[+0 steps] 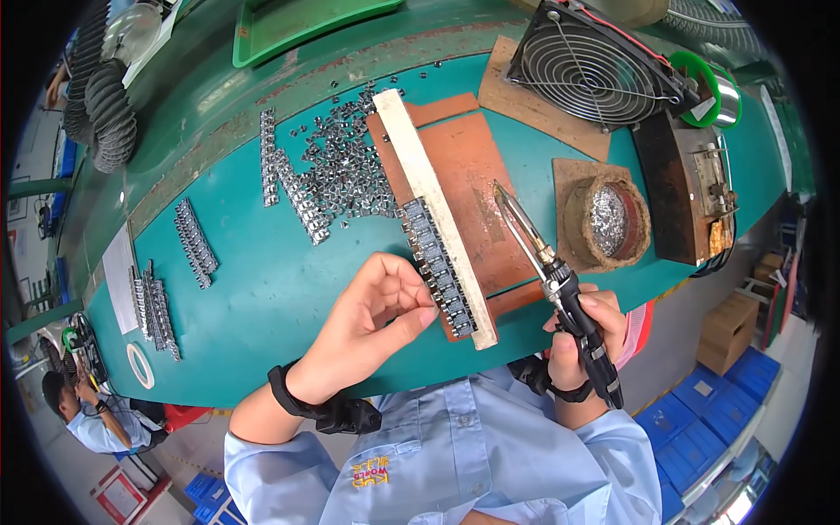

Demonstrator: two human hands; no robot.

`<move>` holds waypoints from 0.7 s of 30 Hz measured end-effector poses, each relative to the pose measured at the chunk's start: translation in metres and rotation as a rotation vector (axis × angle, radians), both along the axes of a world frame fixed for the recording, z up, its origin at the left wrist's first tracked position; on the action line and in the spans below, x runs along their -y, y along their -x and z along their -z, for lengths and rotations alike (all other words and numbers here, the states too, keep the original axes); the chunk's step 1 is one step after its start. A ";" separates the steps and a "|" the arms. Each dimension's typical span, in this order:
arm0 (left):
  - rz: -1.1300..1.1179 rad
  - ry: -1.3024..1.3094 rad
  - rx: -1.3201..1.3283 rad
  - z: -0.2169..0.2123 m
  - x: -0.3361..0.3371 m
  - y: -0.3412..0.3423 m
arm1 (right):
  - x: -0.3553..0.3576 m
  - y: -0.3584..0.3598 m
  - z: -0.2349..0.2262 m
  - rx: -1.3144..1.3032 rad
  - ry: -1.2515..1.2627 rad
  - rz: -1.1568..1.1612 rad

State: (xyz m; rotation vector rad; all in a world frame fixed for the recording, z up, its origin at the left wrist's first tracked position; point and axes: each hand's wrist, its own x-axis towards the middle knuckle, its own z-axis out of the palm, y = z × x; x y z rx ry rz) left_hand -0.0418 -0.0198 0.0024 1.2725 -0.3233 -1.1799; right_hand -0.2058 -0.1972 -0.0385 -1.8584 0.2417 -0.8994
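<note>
My right hand grips the black handle of a soldering iron, its metal tip pointing up and away over a reddish-brown board. A pale wooden bar lies across that board at a slant. Along the bar's left side runs a row of small dark electronic components with metal pins. My left hand is at the near part of this row, fingers curled and thumb close to the index finger. Whatever sits between those fingertips is too small to make out.
Left of the bar lies a heap of small metal parts, with component strips and a tape ring farther left. On the right are a pot of metal bits, a fan, a solder reel and a dark metal box.
</note>
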 end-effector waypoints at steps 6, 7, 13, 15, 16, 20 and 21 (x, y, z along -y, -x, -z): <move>-0.039 -0.023 -0.017 0.000 0.004 0.000 | 0.002 -0.001 0.003 0.051 0.004 -0.027; -0.042 -0.024 -0.028 -0.001 0.004 0.000 | 0.002 -0.001 0.003 0.058 0.010 -0.032; -0.024 -0.018 -0.047 0.002 0.003 -0.002 | 0.004 -0.003 0.003 0.036 0.061 -0.050; -0.024 -0.032 -0.048 0.001 0.004 -0.003 | 0.005 -0.003 0.004 0.106 0.014 -0.062; -0.026 -0.045 -0.049 0.000 0.005 -0.003 | 0.005 -0.003 0.004 0.105 0.013 -0.060; -0.022 -0.046 -0.080 0.000 0.006 -0.004 | 0.006 -0.003 0.002 0.101 0.054 -0.061; -0.018 -0.039 -0.096 0.000 0.006 -0.004 | 0.005 -0.004 0.000 0.070 0.063 -0.062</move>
